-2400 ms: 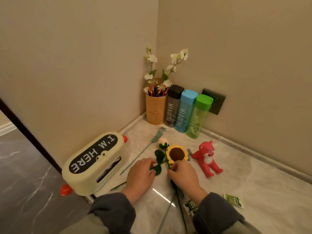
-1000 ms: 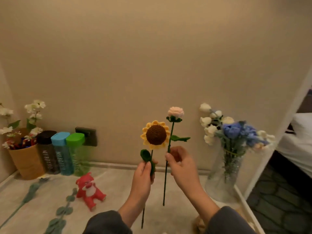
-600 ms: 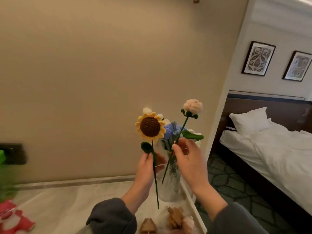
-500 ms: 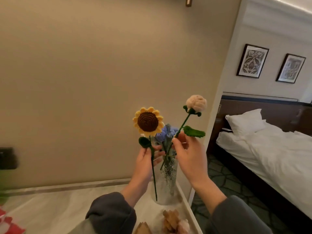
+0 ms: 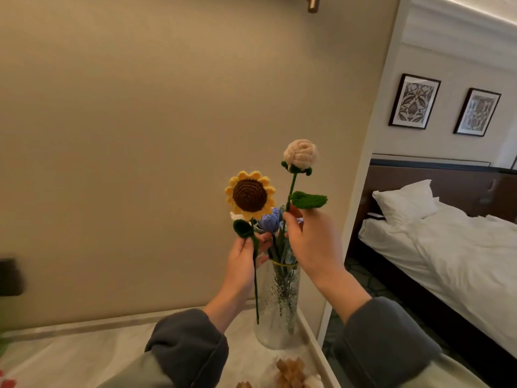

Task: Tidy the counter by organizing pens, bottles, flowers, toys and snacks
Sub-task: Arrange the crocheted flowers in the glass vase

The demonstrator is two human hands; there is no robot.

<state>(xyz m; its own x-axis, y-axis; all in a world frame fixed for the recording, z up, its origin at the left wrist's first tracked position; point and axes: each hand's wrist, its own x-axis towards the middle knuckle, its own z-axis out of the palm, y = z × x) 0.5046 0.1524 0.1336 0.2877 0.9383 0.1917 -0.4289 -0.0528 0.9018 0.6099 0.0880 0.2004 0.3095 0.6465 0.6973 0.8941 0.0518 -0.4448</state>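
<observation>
A bedroom, hotel-like. Past the wall's end stands a made bed with white linen, a pillow and a dark headboard, two framed prints above. A marble counter runs along the near wall.

Lifted up off the counter: sunflower in the left hand, pink rose in the right hand. Carried away from the bottles, over to the glass vase at the right end. Now held close by the blue flowers, rose stood up straighter than a moment ago.
</observation>
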